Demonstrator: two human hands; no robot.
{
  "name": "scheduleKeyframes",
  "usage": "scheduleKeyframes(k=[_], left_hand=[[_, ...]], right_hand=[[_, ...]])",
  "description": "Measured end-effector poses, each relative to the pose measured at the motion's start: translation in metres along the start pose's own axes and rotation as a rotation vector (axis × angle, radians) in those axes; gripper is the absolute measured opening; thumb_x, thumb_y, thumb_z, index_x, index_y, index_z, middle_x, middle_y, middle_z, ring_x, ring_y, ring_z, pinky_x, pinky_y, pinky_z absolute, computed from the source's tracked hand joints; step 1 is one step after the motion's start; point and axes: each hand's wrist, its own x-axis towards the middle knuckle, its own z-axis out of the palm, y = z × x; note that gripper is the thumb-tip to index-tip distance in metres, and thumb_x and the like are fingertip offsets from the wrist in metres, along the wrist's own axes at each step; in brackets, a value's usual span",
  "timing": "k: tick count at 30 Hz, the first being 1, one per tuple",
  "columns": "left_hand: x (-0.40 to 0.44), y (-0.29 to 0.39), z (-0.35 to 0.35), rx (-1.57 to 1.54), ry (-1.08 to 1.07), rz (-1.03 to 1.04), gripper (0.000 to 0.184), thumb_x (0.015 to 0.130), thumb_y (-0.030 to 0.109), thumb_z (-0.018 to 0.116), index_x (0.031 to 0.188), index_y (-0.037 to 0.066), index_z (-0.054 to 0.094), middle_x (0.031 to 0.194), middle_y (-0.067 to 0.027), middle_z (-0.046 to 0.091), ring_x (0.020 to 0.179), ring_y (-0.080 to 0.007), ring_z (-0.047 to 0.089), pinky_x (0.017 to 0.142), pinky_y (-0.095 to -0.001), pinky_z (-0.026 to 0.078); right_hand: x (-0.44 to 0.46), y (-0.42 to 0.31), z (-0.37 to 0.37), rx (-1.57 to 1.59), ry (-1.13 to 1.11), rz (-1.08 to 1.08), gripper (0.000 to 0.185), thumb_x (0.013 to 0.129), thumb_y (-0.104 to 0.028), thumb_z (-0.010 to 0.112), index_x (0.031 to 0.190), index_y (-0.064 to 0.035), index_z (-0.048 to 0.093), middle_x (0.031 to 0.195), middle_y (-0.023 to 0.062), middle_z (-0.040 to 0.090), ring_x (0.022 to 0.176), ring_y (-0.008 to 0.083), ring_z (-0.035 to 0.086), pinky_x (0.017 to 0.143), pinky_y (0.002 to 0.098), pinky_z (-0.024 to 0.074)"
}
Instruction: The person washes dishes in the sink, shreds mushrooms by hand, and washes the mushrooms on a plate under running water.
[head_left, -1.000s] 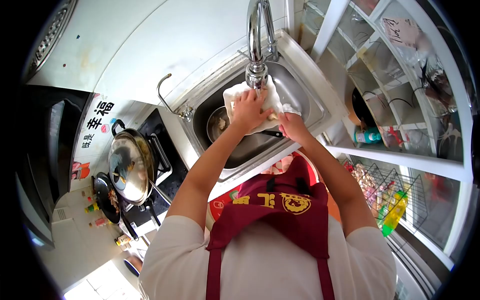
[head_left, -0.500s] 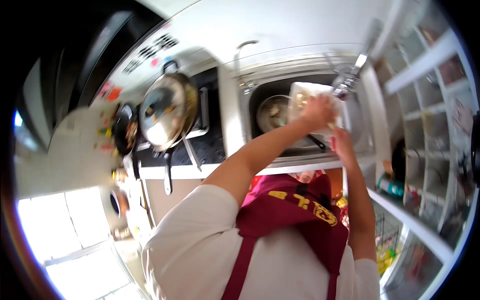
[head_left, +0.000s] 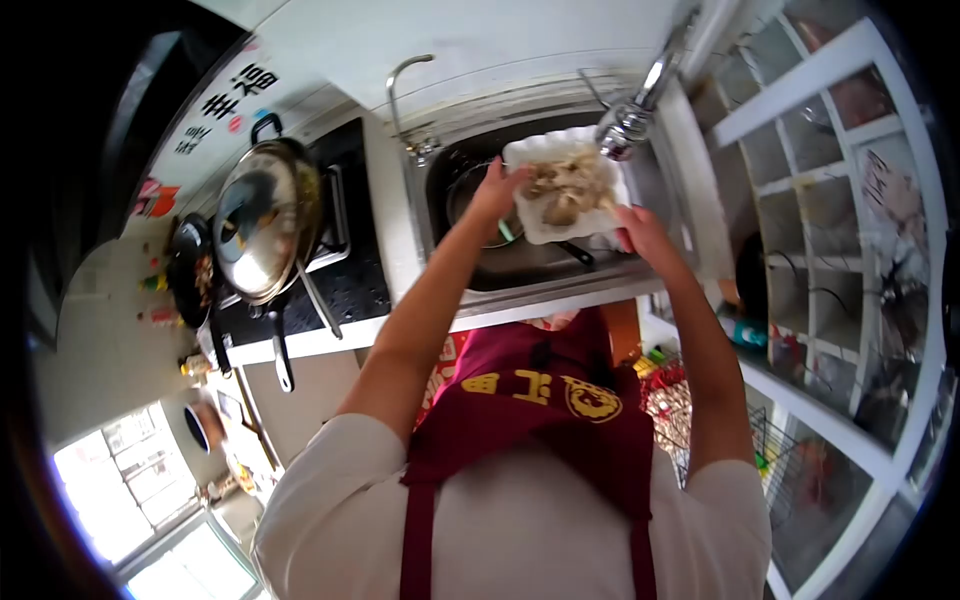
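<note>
Above the sink (head_left: 480, 279), a white scalloped tray (head_left: 548, 232) holds pale brown pieces of food (head_left: 568, 190), maybe mushrooms. My left hand (head_left: 499, 192) grips the tray's left side, thumb over the rim. On the lower right corner of the tray, my right hand (head_left: 640, 232) is closed. Under the tray in the sink lies a pan with a black handle (head_left: 575, 252), mostly covered, with something green in it. The chrome faucet (head_left: 625, 125) stands at the tray's upper right.
Left of the sink, a lidded pan (head_left: 262, 222) sits on the stove, with a black pan of food (head_left: 190, 270) farther left. A thin curved tap (head_left: 397, 95) rises behind the sink. Shelving with a white frame (head_left: 800, 400) is on the right.
My left hand has moved from on top of the food to the tray's left side. The food is now uncovered. The view has swung left, then partly back.
</note>
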Motion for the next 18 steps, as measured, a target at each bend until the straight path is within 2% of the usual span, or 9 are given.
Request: scheduleKeyframes(k=[1, 2, 4, 6, 7, 10, 14, 16, 18], left_hand=[[-0.017, 0.012, -0.004, -0.372, -0.299, -0.227, 0.042, 0.092, 0.031, 0.051, 0.124, 0.004, 0.045, 0.121, -0.0101, 0.054, 0.107, -0.0214, 0.056, 0.089, -0.0395, 0.048], [-0.017, 0.003, -0.003, -0.535, -0.361, -0.251, 0.032, 0.093, 0.029, 0.05, 0.118, 0.011, 0.048, 0.111, -0.0056, 0.059, 0.095, -0.0184, 0.061, 0.073, -0.0393, 0.053], [-0.018, -0.004, -0.002, -0.457, -0.238, -0.172, 0.03, 0.093, 0.028, 0.049, 0.118, 0.011, 0.048, 0.109, -0.0056, 0.059, 0.09, -0.019, 0.062, 0.069, -0.0381, 0.053], [-0.024, -0.005, -0.002, -0.474, -0.173, -0.131, 0.029, 0.094, 0.027, 0.047, 0.118, 0.011, 0.047, 0.107, -0.0064, 0.059, 0.085, -0.0203, 0.063, 0.063, -0.036, 0.054], [-0.027, -0.002, -0.003, -0.474, -0.157, -0.13, 0.03, 0.094, 0.025, 0.046, 0.12, 0.009, 0.046, 0.11, -0.0074, 0.058, 0.09, -0.0211, 0.062, 0.07, -0.0367, 0.053], [-0.041, 0.01, -0.003, -0.485, -0.14, -0.126, 0.034, 0.095, 0.022, 0.045, 0.124, 0.006, 0.045, 0.116, -0.0096, 0.057, 0.101, -0.0229, 0.059, 0.084, -0.0384, 0.051], [-0.048, 0.016, -0.001, -0.514, -0.201, -0.113, 0.034, 0.094, 0.022, 0.046, 0.124, 0.006, 0.044, 0.116, -0.01, 0.057, 0.101, -0.0235, 0.059, 0.084, -0.0392, 0.051], [-0.044, 0.01, 0.002, -0.525, -0.235, -0.121, 0.032, 0.096, 0.024, 0.042, 0.124, 0.011, 0.043, 0.116, -0.0095, 0.056, 0.096, -0.0235, 0.061, 0.072, -0.0379, 0.055], [-0.042, 0.01, 0.007, -0.562, -0.275, -0.121, 0.032, 0.096, 0.026, 0.042, 0.125, 0.011, 0.043, 0.116, -0.0094, 0.056, 0.099, -0.0229, 0.06, 0.075, -0.037, 0.054]], right_hand=[[0.002, -0.006, 0.003, 0.049, -0.011, 0.051, 0.039, 0.093, -0.036, 0.047, 0.072, -0.0034, 0.051, 0.053, 0.0039, 0.05, 0.041, 0.0106, 0.045, 0.041, 0.0263, 0.0359], [0.0, -0.013, 0.004, 0.03, -0.011, 0.074, 0.039, 0.093, -0.036, 0.048, 0.074, -0.0026, 0.052, 0.055, 0.0045, 0.051, 0.042, 0.0112, 0.046, 0.042, 0.0265, 0.0373], [0.003, -0.03, 0.005, -0.005, -0.025, 0.107, 0.038, 0.091, -0.035, 0.051, 0.077, -0.0008, 0.055, 0.058, 0.0057, 0.054, 0.045, 0.0124, 0.049, 0.045, 0.0268, 0.0399], [0.021, -0.031, 0.006, -0.369, 0.232, -0.337, 0.035, 0.091, -0.034, 0.052, 0.081, -0.0013, 0.057, 0.061, 0.0058, 0.057, 0.049, 0.0127, 0.052, 0.048, 0.0268, 0.0423], [0.03, -0.033, 0.007, -0.55, 0.358, -0.562, 0.034, 0.091, -0.034, 0.052, 0.083, -0.0015, 0.058, 0.062, 0.0059, 0.058, 0.051, 0.0128, 0.054, 0.049, 0.0268, 0.0434], [0.016, -0.117, 0.021, -0.605, 0.283, -0.327, 0.028, 0.089, -0.032, 0.054, 0.09, -0.0039, 0.06, 0.073, 0.008, 0.063, 0.063, 0.0188, 0.06, 0.057, 0.0294, 0.0475], [0.045, -0.124, 0.045, 0.166, -0.045, -0.4, 0.03, 0.092, -0.025, 0.05, 0.116, -0.0082, 0.054, 0.098, 0.0098, 0.062, 0.084, 0.0232, 0.059, 0.079, 0.0352, 0.0462], [0.058, -0.1, 0.043, -0.331, 0.101, -0.505, 0.034, 0.092, -0.026, 0.05, 0.122, -0.0103, 0.05, 0.107, 0.0115, 0.059, 0.09, 0.0231, 0.058, 0.084, 0.0354, 0.045], [0.077, -0.069, 0.048, -0.652, 0.21, -0.556, 0.043, 0.09, -0.031, 0.053, 0.129, -0.0147, 0.046, 0.121, 0.0132, 0.052, 0.104, 0.0259, 0.055, 0.09, 0.0371, 0.0432]])
